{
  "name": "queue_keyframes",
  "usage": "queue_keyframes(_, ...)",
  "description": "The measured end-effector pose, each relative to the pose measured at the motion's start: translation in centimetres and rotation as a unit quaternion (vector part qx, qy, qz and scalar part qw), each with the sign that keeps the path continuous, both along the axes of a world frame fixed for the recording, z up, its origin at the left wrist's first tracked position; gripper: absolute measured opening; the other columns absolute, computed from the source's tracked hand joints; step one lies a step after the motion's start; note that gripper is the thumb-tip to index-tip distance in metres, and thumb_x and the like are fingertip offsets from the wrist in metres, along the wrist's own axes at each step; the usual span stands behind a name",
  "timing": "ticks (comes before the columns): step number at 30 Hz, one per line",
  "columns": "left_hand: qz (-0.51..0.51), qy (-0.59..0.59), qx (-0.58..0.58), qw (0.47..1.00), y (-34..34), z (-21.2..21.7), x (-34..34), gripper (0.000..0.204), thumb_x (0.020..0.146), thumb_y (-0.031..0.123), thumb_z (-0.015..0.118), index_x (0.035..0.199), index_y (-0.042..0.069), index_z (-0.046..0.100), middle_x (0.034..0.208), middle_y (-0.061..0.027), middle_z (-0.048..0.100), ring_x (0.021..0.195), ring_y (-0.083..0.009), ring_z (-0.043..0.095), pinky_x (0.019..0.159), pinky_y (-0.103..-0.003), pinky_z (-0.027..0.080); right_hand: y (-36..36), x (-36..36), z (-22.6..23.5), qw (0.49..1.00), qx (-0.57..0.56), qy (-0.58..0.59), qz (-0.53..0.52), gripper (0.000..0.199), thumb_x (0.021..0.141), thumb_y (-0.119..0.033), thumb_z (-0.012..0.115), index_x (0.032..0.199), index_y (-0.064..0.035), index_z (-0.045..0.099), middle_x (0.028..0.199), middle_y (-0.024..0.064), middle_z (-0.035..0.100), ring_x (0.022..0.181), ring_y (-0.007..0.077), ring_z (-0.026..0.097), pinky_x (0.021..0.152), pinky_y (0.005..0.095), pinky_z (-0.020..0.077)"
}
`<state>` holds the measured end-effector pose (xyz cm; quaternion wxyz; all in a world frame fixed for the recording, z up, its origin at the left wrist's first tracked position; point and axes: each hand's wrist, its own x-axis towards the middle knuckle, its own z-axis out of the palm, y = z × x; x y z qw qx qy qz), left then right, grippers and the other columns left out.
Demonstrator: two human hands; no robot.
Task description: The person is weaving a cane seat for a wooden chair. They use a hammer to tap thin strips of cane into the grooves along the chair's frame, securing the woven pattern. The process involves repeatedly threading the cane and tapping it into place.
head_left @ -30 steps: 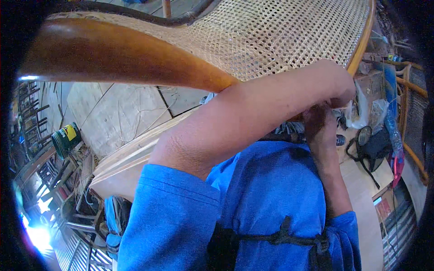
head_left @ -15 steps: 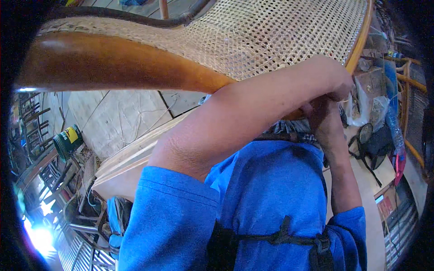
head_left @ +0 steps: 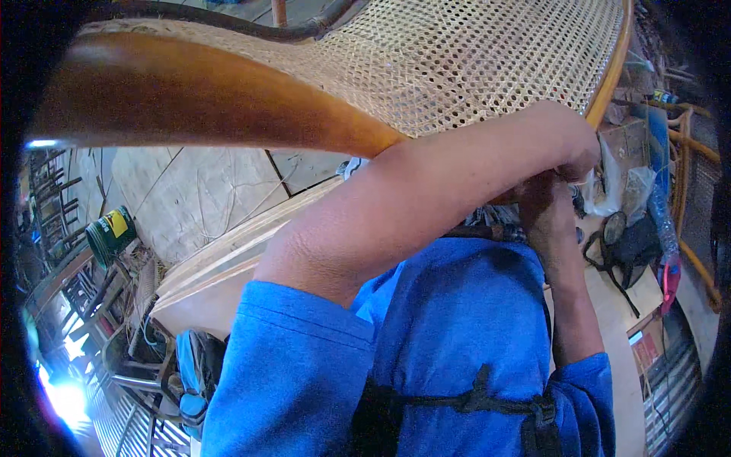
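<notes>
A chair with a honey-brown wooden frame [head_left: 228,103] and a woven cane panel [head_left: 472,57] lies across the top of the view. My left arm reaches over to the right in front of the panel. At the panel's lower right edge, my left hand [head_left: 580,152] bends down at the wrist, its fingers hidden. Just beneath it, my right hand [head_left: 539,190] comes up from below, dark in shadow and partly covered by the left. Both hands are close together by the frame. What they hold, if anything, cannot be made out.
Pale wooden boards [head_left: 228,251] lie at the left, with a green and yellow can [head_left: 112,236] beyond them. On the right are a clear plastic bag [head_left: 640,186], a black strapped item [head_left: 636,240] and rattan poles [head_left: 697,270]. A blue and black bag [head_left: 194,373] stands lower left.
The view has shifted slightly. My left hand sits a touch lower and further right, still over the right hand; the chair stays in much the same place.
</notes>
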<state>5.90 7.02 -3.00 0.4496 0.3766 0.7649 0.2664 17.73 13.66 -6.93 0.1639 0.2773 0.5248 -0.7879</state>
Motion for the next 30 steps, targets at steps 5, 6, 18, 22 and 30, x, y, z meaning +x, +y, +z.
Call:
queue_keyframes(5,-0.009,0.037,0.014,0.999,0.9,-0.8,0.0,0.032,0.070,0.017,0.057,0.100,0.009,0.066,0.096,-0.0122,0.066,0.085,-0.0280,0.064,0.071,-0.040,0.050,1.1,0.1,-1.1,0.998,-0.012,-0.003,0.062,0.046,0.094,-0.030,0.031,0.133,-0.0040,0.033,0.134,0.0099,0.040,0.123,0.0247,0.040,0.101,0.0425,0.0337)
queue_keyframes(6,-0.017,0.046,0.016,0.999,1.1,-1.0,0.0,0.033,0.071,0.017,0.057,0.101,0.010,0.066,0.097,-0.0121,0.066,0.085,-0.0279,0.064,0.071,-0.040,0.050,1.1,0.4,-1.0,0.995,-0.031,0.024,0.093,0.047,0.095,-0.031,0.031,0.133,-0.0044,0.032,0.134,0.0100,0.039,0.123,0.0248,0.040,0.101,0.0432,0.0333)
queue_keyframes(18,-0.067,0.045,-0.032,0.996,2.0,-2.0,-0.7,0.035,0.069,0.022,0.062,0.103,0.014,0.066,0.100,-0.0085,0.065,0.088,-0.0243,0.064,0.076,-0.036,0.049,2.0,0.1,-2.2,0.964,0.012,0.177,0.201,0.043,0.094,-0.025,0.032,0.131,-0.0043,0.035,0.132,0.0097,0.039,0.124,0.0222,0.037,0.103,0.0354,0.0312)
queue_keyframes(22,-0.048,0.024,-0.031,0.998,1.9,-1.8,-0.8,0.035,0.068,0.020,0.062,0.102,0.014,0.067,0.101,-0.0085,0.066,0.089,-0.0234,0.064,0.077,-0.036,0.049,3.5,0.0,-3.6,0.832,0.347,0.191,0.389,0.041,0.090,-0.013,0.039,0.130,-0.0039,0.036,0.130,0.0090,0.042,0.122,0.0212,0.038,0.101,0.0343,0.0329)
queue_keyframes(30,0.016,0.043,-0.006,0.999,1.1,-1.2,-0.2,0.029,0.070,0.020,0.058,0.096,0.010,0.068,0.094,-0.0115,0.066,0.081,-0.0258,0.064,0.070,-0.040,0.050,2.6,-0.9,-1.0,0.728,0.444,0.261,0.452,0.034,0.089,-0.008,0.043,0.123,-0.0014,0.044,0.125,0.0096,0.047,0.114,0.0215,0.046,0.098,0.0367,0.0363)
